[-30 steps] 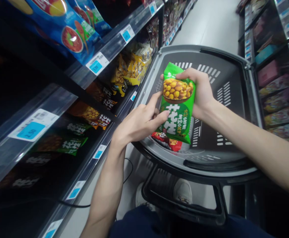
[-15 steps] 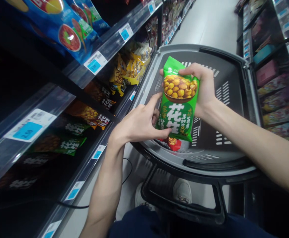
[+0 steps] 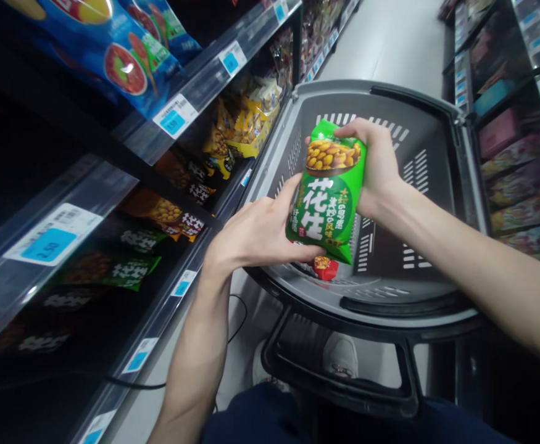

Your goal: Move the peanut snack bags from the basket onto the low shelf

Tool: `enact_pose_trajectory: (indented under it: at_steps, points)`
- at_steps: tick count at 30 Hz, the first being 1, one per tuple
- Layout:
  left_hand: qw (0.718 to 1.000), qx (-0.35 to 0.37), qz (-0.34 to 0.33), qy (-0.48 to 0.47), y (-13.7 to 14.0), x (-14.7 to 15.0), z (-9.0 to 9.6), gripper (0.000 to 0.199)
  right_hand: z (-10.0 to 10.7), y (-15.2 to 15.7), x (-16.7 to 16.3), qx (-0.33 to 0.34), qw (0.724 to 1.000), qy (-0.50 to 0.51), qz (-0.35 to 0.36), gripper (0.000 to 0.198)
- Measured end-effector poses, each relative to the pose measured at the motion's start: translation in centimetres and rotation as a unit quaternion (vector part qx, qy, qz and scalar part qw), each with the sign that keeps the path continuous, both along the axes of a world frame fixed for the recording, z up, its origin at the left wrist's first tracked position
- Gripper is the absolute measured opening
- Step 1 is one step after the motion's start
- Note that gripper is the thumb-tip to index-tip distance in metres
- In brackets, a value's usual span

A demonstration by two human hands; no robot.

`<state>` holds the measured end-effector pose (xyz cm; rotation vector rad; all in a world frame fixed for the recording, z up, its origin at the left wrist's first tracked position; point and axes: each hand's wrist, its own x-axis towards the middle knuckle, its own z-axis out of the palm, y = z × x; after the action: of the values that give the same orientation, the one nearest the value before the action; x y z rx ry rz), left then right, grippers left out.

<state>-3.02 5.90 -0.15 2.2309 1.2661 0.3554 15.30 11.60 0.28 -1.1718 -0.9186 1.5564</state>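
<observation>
Both hands grip a green bag of peanuts [image 3: 328, 197] above a grey shopping basket [image 3: 436, 123]. My left hand [image 3: 260, 231] closes on its lower left side, thumb near the bottom edge. At the upper right, my right hand [image 3: 374, 154] holds the bag with fingers over its top end. The bag leans with its printed front toward me, its top tipped away. Below it, a small red packet [image 3: 325, 269] lies in the basket, partly hidden by the bag and my left hand.
On the left, shelves carry blue chip bags [image 3: 131, 58], a yellow snack box [image 3: 255, 126] and more green peanut bags [image 3: 131, 271]. Another shelf of goods [image 3: 524, 191] runs along the right. The basket's black handle [image 3: 344, 394] hangs near my legs. A dark cable [image 3: 135, 385] crosses at lower left.
The bag has tilted, its top dropping back, so its printed front looks foreshortened. It has shifted slightly left. Both hands keep their hold, and the basket stays nearly in place.
</observation>
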Motion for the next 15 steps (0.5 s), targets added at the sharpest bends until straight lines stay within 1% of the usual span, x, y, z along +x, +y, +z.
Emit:
enact_pose_trajectory:
  at_steps: [4,8,12,15]
  points:
    - [1.0,-0.013,-0.003,-0.016,-0.04,-0.01,0.09,0.107,0.04,0.04,0.35,0.02,1.0,0.014,-0.012,0.031]
    - [0.999,-0.009,0.005,-0.051,-0.03,-0.17,0.14,0.111,0.05,0.1,0.63,0.037,0.999,0.032,-0.016,0.03]
    - [0.997,0.002,0.012,-0.081,-0.06,-0.25,0.3,0.115,-0.1,0.26,0.47,0.025,0.999,0.032,-0.02,0.029]
    - [0.996,0.005,0.016,-0.085,-0.13,-0.21,0.45,0.116,-0.65,0.68,0.27,0.02,0.997,0.057,-0.043,0.026]
